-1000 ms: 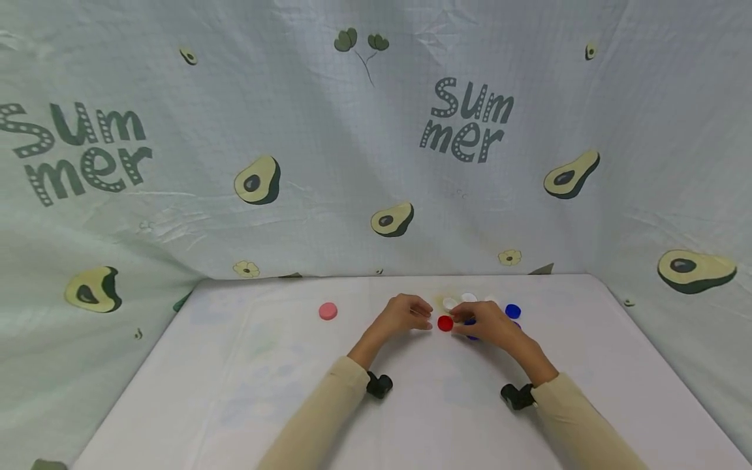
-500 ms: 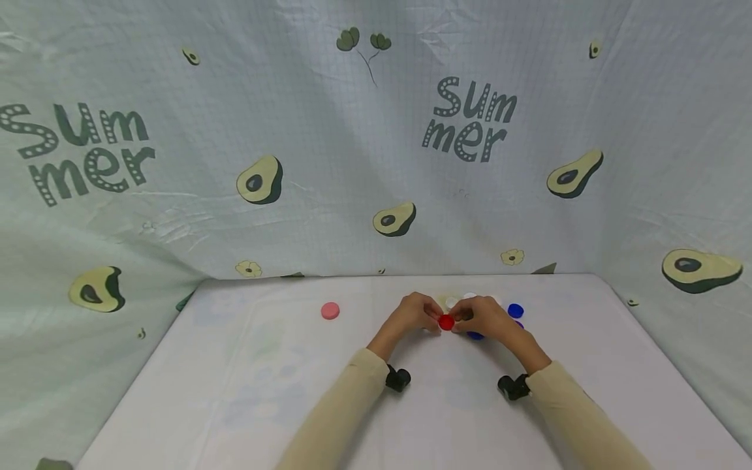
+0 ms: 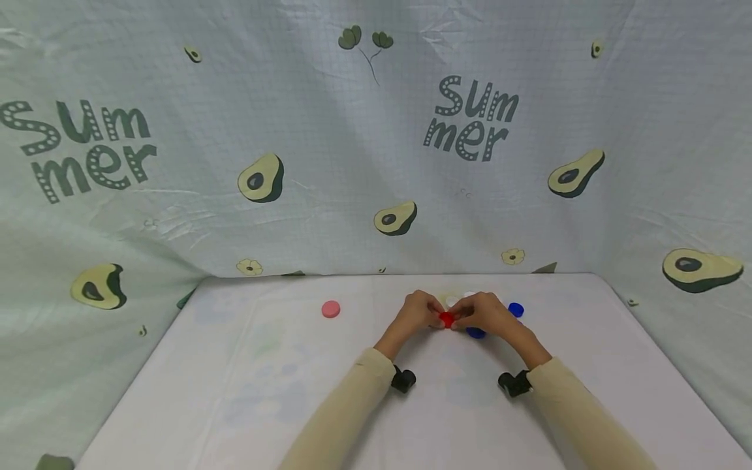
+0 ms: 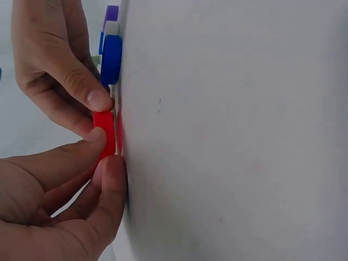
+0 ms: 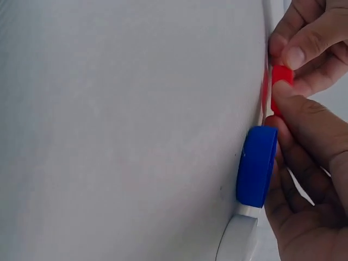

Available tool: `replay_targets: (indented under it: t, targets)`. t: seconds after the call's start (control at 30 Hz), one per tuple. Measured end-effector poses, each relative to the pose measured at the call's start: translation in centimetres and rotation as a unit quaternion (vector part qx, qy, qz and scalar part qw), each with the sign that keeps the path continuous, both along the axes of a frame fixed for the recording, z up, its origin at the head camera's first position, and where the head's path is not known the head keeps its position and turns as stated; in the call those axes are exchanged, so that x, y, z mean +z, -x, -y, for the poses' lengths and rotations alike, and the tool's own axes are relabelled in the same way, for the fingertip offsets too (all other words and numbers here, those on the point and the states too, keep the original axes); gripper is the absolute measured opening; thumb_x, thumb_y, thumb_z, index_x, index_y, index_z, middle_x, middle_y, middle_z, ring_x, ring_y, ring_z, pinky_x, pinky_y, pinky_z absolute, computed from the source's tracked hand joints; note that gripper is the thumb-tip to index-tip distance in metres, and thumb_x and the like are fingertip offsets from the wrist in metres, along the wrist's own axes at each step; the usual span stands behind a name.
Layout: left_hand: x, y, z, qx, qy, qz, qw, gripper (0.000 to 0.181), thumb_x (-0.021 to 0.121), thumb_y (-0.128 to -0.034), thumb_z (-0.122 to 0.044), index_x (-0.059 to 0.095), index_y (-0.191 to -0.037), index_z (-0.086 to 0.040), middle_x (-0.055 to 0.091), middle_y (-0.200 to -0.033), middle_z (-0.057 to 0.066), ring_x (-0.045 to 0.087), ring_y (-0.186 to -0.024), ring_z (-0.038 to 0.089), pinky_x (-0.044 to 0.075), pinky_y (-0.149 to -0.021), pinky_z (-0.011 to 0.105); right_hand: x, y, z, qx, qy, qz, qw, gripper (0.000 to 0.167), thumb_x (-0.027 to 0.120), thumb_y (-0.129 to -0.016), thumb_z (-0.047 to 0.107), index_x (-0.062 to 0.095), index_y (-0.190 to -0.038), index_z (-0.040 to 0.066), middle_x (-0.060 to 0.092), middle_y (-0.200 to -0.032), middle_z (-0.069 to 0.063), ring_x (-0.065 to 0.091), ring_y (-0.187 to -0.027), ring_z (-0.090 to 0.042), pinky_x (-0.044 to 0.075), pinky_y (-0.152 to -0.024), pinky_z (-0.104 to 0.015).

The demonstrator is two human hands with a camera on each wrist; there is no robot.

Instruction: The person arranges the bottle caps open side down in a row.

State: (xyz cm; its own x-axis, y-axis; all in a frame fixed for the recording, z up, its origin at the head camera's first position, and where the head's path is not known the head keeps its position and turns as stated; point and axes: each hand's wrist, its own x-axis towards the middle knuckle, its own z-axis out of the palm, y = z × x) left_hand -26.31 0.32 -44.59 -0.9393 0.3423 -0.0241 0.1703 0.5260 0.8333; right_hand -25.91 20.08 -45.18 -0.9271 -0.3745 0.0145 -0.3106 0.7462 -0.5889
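A small red disc [image 3: 447, 319] is pinched from both sides by the left hand [image 3: 416, 314] and the right hand [image 3: 485, 315]. In the left wrist view the left thumb and fingers touch the near end of the red disc [image 4: 105, 130], and the right thumb lies at its far end. The right wrist view has the red disc [image 5: 281, 81] just above the table, with a reddish reflection beside it. A blue cap [image 5: 256, 166] stands close to the right fingers; from the head it shows as a blue disc [image 3: 476, 332] under the right hand.
A pink disc [image 3: 331, 309] lies on the white table [image 3: 264, 391] to the left. Behind the hands are white discs [image 3: 452, 301], and another blue disc [image 3: 516, 309] lies to the right. A printed cloth [image 3: 329, 130] hangs behind the table.
The left hand has moved right and closed its fingers on the red disc. The right hand's fingers have come onto the disc from the other side, and its face now looks narrower.
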Motion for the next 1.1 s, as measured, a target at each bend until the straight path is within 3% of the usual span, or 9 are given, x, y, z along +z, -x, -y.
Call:
replay_targets:
  t: [0.13,0.27,0.4,0.6,0.9,1.1]
  targets:
    - [0.0,-0.2,0.0,-0.014,-0.017,-0.013,0.9997,0.018,0.083,-0.0789,0.007,0.076,-0.095,0.004,0.073,-0.086,0.011,0.060,-0.071,0.013,0.048,-0.058,0.018,0.3,-0.3,-0.4,0.006,0.016,-0.012,0.9998,0.025,0.083,-0.085,0.016,0.079,-0.108,0.006,0.076,-0.098,-0.003,0.066,-0.085,-0.013,0.056,-0.075,-0.031]
    - [0.1,-0.7,0.5,-0.028,-0.023,-0.042,0.9985,0.016,0.079,-0.0829,0.007,0.075,-0.098,0.003,0.074,-0.090,0.011,0.069,-0.084,0.022,0.053,-0.067,0.021,0.6,-0.9,-0.4,0.008,0.045,-0.018,0.9988,0.024,0.082,-0.086,0.012,0.078,-0.108,0.003,0.077,-0.098,-0.006,0.069,-0.085,-0.015,0.058,-0.073,-0.029]
    - [1.0,-1.8,1.3,-0.041,-0.030,-0.068,0.9964,0.016,0.079,-0.0853,0.002,0.075,-0.101,0.002,0.076,-0.093,0.010,0.071,-0.089,0.024,0.055,-0.075,0.024,1.0,-1.7,-0.2,-0.001,0.065,-0.024,0.9976,0.023,0.081,-0.086,0.010,0.078,-0.108,0.003,0.077,-0.095,-0.006,0.071,-0.083,-0.014,0.059,-0.073,-0.029]
    - [2.4,-2.9,2.3,-0.046,-0.067,-0.071,0.9942,0.019,0.080,-0.0857,-0.002,0.076,-0.104,0.000,0.076,-0.097,0.009,0.072,-0.090,0.021,0.058,-0.078,0.024,2.5,-2.6,0.3,-0.009,0.075,-0.038,0.9965,0.026,0.083,-0.085,0.013,0.079,-0.109,0.006,0.076,-0.094,-0.002,0.067,-0.079,-0.011,0.057,-0.070,-0.025]
    - [2.8,-4.5,4.3,-0.057,-0.074,-0.071,0.9930,0.022,0.077,-0.0884,-0.003,0.076,-0.110,-0.001,0.076,-0.101,0.007,0.071,-0.090,0.017,0.059,-0.081,0.025,3.1,-4.0,1.6,-0.004,0.116,-0.018,0.9930,0.029,0.087,-0.081,0.020,0.080,-0.107,0.009,0.077,-0.097,-0.001,0.071,-0.085,-0.013,0.059,-0.073,-0.023]
    - [3.1,-5.2,5.2,-0.062,-0.079,-0.069,0.9925,0.023,0.076,-0.0904,-0.005,0.075,-0.114,-0.003,0.076,-0.104,0.006,0.071,-0.092,0.016,0.059,-0.084,0.027,3.2,-4.6,2.2,0.006,0.134,-0.029,0.9906,0.031,0.087,-0.081,0.022,0.080,-0.108,0.009,0.076,-0.095,0.000,0.070,-0.083,-0.014,0.058,-0.072,-0.023]
